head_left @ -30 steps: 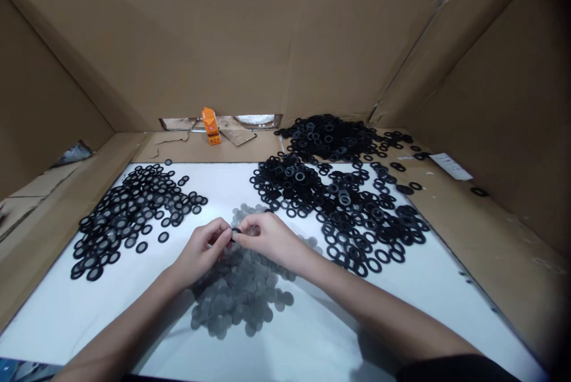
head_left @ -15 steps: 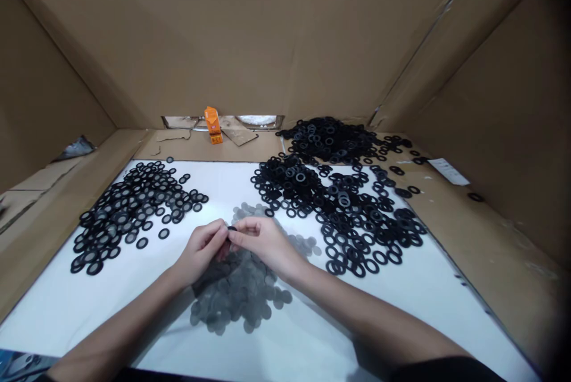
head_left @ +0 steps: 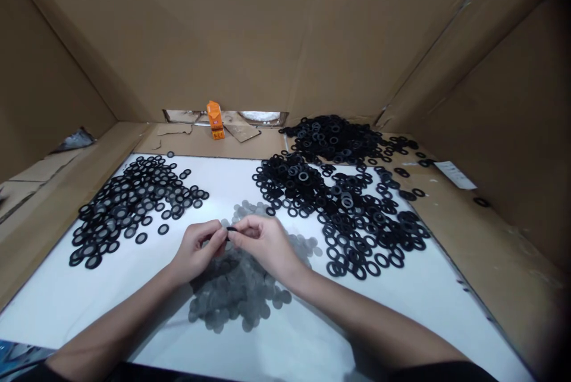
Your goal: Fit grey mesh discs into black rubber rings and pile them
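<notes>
Between my two hands, just above the grey discs, is a small black ring. My left hand pinches its left side with thumb and forefinger. On the other side my right hand grips it between thumb and fingers. Whether a disc sits inside this ring is hidden by the fingertips. Thin grey mesh-like discs lie heaped on the white board below my hands. Loose black rings spread to the right of my right hand. To the left lie black rings with grey discs in their centres.
Cardboard walls enclose the white board at the back and sides. A small orange carton stands near a slot at the back. Another pile of black rings lies against the back wall, and a white label is at the right.
The camera view has shifted slightly. Both hands stay together at the ring, with only small finger movement. The piles look the same.
</notes>
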The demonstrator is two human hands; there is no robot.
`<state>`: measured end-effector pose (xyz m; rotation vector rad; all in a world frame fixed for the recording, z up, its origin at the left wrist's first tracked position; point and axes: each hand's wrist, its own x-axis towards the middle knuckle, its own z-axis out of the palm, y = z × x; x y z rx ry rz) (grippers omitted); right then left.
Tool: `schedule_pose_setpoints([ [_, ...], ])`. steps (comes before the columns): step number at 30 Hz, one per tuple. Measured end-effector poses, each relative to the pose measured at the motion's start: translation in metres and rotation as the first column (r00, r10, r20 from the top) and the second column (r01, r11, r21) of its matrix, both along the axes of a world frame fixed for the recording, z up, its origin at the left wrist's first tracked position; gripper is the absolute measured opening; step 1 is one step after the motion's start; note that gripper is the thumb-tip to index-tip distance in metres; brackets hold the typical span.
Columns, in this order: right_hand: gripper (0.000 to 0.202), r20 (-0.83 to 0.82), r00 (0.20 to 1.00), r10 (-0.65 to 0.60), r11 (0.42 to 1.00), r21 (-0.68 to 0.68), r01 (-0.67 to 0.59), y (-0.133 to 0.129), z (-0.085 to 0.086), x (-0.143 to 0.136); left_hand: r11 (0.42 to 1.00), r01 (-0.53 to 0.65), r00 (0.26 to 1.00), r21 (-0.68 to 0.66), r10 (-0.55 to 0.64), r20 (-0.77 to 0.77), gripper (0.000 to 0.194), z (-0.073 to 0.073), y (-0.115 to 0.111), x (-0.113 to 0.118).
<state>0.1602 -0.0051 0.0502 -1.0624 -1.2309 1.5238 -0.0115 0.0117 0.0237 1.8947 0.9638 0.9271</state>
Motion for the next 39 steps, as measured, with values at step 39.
schedule_pose_setpoints([
  [39,0.027,-0.191,0.981,0.014,0.966,-0.251,-0.063,0.009,-0.008,0.008,0.96,-0.277,0.956,0.031,0.273,0.106,0.02,-0.016,-0.001,0.003],
])
